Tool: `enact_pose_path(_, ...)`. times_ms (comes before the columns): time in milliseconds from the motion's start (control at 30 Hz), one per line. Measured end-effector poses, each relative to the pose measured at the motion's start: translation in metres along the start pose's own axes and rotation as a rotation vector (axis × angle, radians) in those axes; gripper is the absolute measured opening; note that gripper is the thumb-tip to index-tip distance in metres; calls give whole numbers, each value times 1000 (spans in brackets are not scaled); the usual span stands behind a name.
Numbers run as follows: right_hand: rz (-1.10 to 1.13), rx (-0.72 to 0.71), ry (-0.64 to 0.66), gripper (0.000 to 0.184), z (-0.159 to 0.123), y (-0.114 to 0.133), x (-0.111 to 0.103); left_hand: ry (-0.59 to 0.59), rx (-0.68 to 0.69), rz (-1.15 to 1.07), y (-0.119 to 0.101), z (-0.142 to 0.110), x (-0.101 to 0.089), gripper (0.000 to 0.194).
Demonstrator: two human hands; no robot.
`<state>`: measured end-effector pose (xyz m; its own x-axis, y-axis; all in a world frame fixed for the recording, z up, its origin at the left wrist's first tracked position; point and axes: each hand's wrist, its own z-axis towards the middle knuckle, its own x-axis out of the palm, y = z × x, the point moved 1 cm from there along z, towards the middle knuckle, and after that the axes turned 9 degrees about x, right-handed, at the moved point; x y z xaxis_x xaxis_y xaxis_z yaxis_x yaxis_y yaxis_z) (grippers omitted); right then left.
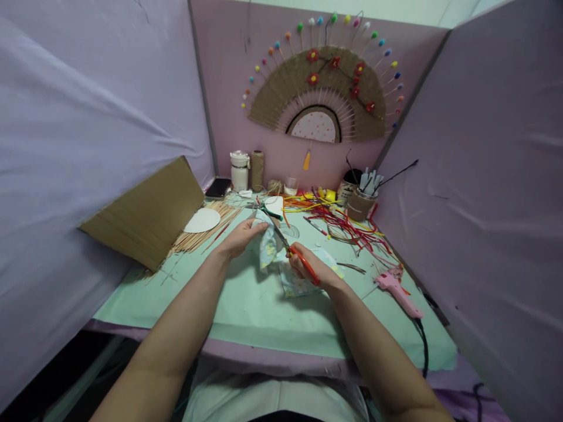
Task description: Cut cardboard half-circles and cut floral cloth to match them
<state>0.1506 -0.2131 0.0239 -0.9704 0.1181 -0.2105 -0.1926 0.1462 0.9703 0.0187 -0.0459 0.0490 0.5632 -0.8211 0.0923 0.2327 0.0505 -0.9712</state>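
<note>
My left hand [243, 235] pinches a piece of light blue fabric [267, 251] with a yellow pattern, which hangs down over the table's middle. In my right hand [308, 264] is a pair of scissors [305, 266] with orange-red handles. Their blades point up and away from me, against the edge of the held fabric. Under my right hand a second piece of the same patterned fabric [299, 286] lies flat on the green tablecloth [246, 316]. The fingers inside the scissor handles are partly hidden.
Cardboard [149, 217] leans at the left beside thin wooden sticks [189, 241] and a white oval [202, 220]. Red pipe cleaners [352, 228] lie at the back right. A pink glue gun [400, 293] rests at the right. A decorated fan [325, 88] hangs on the back wall.
</note>
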Motion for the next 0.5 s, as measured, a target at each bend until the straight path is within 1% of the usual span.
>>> enact_pose_path(67,-64,0,-50,50,0,2,0,-12,-25,10,1,1,0,44)
enact_pose_path(133,-96,-1,-75,47,0,3,0,-29,-57,10,2,0,0,43)
enact_pose_path(200,-105,-11,-69,46,0,1,0,-37,-93,-17,1,-1,0,44)
enact_pose_path(300,-121,-49,-22,48,0,-3,0,-51,-131,-70,0,-2,0,45)
enact_pose_path(400,-153,-77,3,49,0,-6,0,-57,-128,-92,0,-2,-1,43)
enact_pose_path(500,-187,-70,-15,45,-1,-5,0,-75,-127,-63,1,-1,-2,41)
